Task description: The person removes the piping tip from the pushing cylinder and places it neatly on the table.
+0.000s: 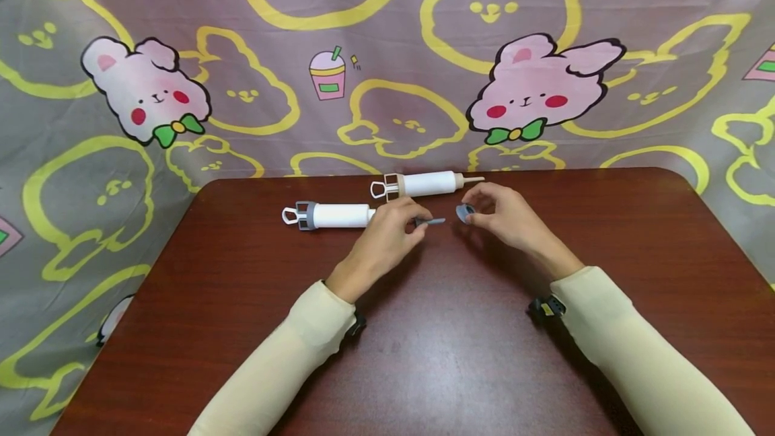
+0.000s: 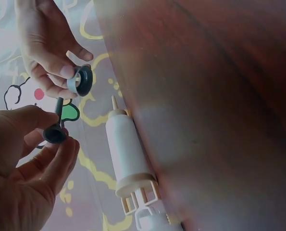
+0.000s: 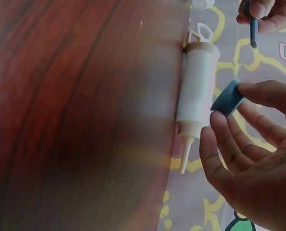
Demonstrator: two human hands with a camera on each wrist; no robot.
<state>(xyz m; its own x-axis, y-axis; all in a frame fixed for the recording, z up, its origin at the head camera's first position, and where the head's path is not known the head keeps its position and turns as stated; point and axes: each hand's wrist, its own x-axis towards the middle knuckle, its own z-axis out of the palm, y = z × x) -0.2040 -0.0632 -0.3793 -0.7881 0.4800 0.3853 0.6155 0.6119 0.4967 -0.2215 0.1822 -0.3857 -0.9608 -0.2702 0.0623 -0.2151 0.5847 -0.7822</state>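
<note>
Leftmost, just left of the left grip, a smooth white cylinder with a grey collar [image 1: 342, 215] lies on its side, a looped white handle at its outer end and its right end hidden behind the hand. The left grip [image 1: 393, 226] is nearly closed, thumb and fingertips pinching a dark grey nozzle [image 2: 55, 134], slender-stemmed and flared at one end, whose tip points toward the right grip. Beyond the left grip, at the far edge of the wood-grained, reddish-brown worktop [image 1: 424, 382], lies a second white cylinder with beige ends [image 1: 430, 184], its thin beige spout reaching just beyond the right fingers. Next comes a short, hollow blue-grey ring [image 3: 227, 98] with a flared rim, near the nozzle but apart from it. The right grip [image 1: 507, 217] pinches this ring, thumb and fingers parted by its width.
</note>
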